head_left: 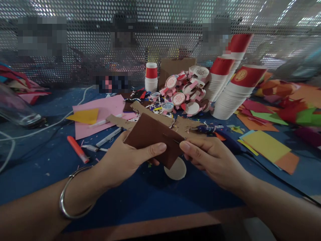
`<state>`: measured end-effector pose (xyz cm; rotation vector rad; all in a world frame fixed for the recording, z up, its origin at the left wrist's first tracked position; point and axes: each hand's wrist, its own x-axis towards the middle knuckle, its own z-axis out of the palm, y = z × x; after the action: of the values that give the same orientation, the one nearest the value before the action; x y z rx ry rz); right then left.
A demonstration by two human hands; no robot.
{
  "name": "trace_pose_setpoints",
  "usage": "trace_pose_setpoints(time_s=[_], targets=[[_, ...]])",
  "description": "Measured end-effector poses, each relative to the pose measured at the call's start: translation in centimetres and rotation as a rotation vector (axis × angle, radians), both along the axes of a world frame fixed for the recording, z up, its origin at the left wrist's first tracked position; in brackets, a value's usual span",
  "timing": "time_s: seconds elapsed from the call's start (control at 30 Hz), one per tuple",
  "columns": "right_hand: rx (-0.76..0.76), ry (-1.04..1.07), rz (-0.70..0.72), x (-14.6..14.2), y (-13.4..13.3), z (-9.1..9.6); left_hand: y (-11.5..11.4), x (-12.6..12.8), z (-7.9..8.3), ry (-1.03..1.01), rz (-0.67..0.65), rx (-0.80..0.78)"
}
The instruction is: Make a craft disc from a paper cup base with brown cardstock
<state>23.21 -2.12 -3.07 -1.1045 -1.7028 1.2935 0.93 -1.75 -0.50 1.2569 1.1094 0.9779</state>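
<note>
From where I stand, the blue table (pixel 135 211) takes up most of the view, littered with paper. Tall cups (pixel 225 102) lean in stacks at the back right, and next to them is a heap of discs (pixel 178 98), several with patterns drawn on them and pink tabs stuck round them; those look finished, or nearly so. A pink sheet (pixel 110 105) lies flat to the left, and a cord runs off the glue gun (pixel 229 137) at the right.

The brown card (pixel 147 132) is up in front of the person, tilted, clear of the tabletop. It looks close to whole, so I'd judge that little has been done to it and most is left. A short dark line shows near its right side; whether that is a cut or a tool's tip I can't tell.

Both forearms come in low from the sides and meet at the card. The left hand (pixel 136 155) grips it, thumb flat on the face and fingers behind. The right hand (pixel 210 155) is closed at the right corner, thumb and forefinger pinched together on a slim dark tool (pixel 176 141), mostly hidden. Just below the card's lower corner lies a plain round piece (pixel 177 170).
</note>
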Motion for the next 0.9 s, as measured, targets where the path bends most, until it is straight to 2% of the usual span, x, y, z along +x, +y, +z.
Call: trace_pose_setpoints(time_s=[0.2,0.37,0.5,0.67,0.9], targets=[[0.033,-0.004,0.017,0.0,0.0,-0.1,-0.2,0.3,-0.4,-0.05,-0.033,-0.01],[0.075,0.006,0.043,-0.5,0.0,0.3,-0.5,0.4,-0.7,-0.104,-0.135,-0.059],[0.139,-0.035,0.027,-0.6,-0.1,0.6,-0.7,0.8,-0.8,-0.147,-0.163,-0.106],[0.1,-0.053,0.068,-0.7,-0.3,0.7,-1.0,1.4,-1.1,-0.184,-0.244,-0.186],[0.162,-0.028,0.028,-0.8,0.0,0.6,-1.3,0.9,-1.1,-0.205,-0.269,-0.157]])
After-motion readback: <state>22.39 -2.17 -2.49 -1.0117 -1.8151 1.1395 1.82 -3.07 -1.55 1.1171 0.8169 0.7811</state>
